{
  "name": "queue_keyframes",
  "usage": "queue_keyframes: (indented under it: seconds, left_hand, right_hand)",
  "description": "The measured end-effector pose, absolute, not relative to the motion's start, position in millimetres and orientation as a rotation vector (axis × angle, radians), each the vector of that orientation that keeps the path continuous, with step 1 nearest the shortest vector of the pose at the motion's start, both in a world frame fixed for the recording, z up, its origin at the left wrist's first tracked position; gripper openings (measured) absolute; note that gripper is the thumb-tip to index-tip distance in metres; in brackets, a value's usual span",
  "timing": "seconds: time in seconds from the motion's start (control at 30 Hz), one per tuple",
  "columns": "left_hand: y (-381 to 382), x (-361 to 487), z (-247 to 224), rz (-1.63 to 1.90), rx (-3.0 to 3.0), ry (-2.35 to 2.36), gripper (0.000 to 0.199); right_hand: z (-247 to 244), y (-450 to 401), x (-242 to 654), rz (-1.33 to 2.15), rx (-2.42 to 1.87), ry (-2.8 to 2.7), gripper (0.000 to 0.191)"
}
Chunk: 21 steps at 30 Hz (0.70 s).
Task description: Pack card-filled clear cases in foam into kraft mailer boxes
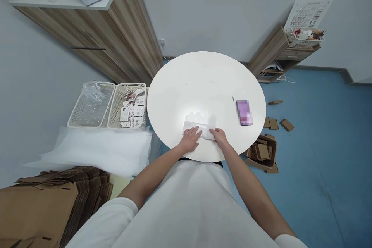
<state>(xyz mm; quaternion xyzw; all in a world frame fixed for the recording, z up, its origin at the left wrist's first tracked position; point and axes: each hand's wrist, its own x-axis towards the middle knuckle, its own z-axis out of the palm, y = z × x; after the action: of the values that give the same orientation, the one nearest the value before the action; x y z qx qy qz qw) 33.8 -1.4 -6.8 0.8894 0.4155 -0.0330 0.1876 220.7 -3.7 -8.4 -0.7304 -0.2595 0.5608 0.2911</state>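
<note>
White sheet [205, 128] lies on the round white surface [200, 81], close to its near edge and well apart from its far edge. So, the room for moving is wider toward the far edge of the surface than toward the person. On the right part of the surface, well apart from the sheet, there is a purple item [244, 112], which is blurred. Beyond the left edge stand two white baskets, and beyond the right edge, on the floor, a carton [271, 161] with small brown boxes.

The sheet is between and partly under the two hands. Left hand [190, 140] lies palm down over its left part, with the fingers spread. Right hand [219, 136] has thumb and fingers at its right end; whether they pinch it or only press, I cannot tell.

The sheet appears folded into a strip. Its long axis goes from left to right, roughly along the near edge of the surface, with the right end slightly nearer to the person.
</note>
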Motion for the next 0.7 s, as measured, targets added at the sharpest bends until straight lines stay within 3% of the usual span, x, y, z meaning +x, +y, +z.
queue_keyframes:
  seconds: [0.4, 0.6, 0.7]
  left_hand:
    - [-23.4, 30.9, 3.6, -0.055, 2.558, 1.012, 0.084]
    - [-26.0, 41.2, 2.8, -0.058, 2.645, 0.953, 0.079]
    - [-21.6, 41.5, -1.2, -0.063, 2.664, 0.963, 0.071]
  right_hand:
    - [-2.0, 8.0, 194.3, 1.638, -1.864, -0.841, 0.014]
    - [2.8, 17.8, 211.1, 1.68, -1.921, -0.979, 0.015]
    - [5.6, 16.0, 221.7, 1.444, -1.989, -1.4, 0.023]
